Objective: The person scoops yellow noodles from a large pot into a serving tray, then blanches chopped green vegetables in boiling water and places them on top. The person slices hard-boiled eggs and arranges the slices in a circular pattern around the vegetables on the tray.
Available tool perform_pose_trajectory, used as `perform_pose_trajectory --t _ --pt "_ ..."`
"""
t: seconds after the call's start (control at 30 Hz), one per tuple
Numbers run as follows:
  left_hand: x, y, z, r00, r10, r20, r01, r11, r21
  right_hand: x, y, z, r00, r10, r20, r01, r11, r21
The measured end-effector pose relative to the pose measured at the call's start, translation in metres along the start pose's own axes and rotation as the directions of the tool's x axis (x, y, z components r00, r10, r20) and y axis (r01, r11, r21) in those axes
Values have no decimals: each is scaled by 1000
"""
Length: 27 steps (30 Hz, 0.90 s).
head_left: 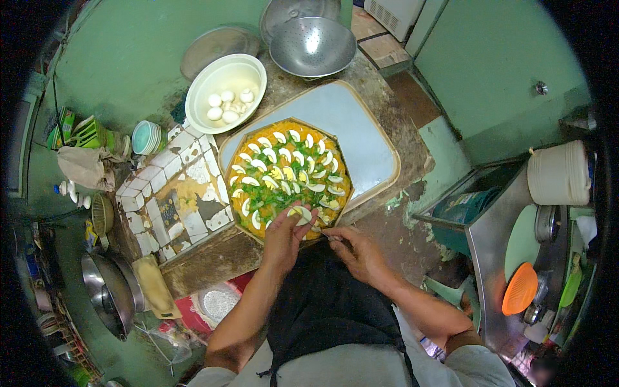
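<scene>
In front of me is an octagonal platter of yellow-orange food [246,221], dotted with boiled egg slices [298,157] and chopped green herbs [276,201]. Over its near edge, my left hand [282,237] pinches a piece of boiled egg [299,211] between thumb and fingers. My right hand [361,255], just to the right, grips a slim metal utensil [331,237] pointing toward the egg. Its working end is too small to make out, so I cannot tell its kind. Beyond the platter, a white bowl [195,98] holds several peeled eggs [215,113] in liquid.
The platter rests partly on a pale blue rectangular tray [367,138] on a worn counter. A metal colander [313,48] stands at the back. White tiles [147,219] lie left. At right is a metal sink unit [490,271] with an orange plastic basket [520,288].
</scene>
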<state>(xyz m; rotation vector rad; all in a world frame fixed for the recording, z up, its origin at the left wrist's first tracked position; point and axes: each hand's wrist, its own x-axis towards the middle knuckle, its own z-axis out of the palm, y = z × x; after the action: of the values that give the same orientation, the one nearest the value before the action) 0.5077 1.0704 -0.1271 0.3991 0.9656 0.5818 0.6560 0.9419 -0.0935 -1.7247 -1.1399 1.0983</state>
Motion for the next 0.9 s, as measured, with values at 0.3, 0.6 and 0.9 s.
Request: perform_pose_trajectory --t 0.3,0.6,0.9 --pt "7 7 -18 997 -36 62 35 999 17 19 19 17 995 5 -103 -14 996 -83" --pt "5 10 -21 1000 -19 24 17 998 67 -6 -13 36 984 165 -61 -153 975 162" --pt "-5 24 -47 991 -95 92 78 981 176 -4 16 66 972 -62 -226 36 993 -114"
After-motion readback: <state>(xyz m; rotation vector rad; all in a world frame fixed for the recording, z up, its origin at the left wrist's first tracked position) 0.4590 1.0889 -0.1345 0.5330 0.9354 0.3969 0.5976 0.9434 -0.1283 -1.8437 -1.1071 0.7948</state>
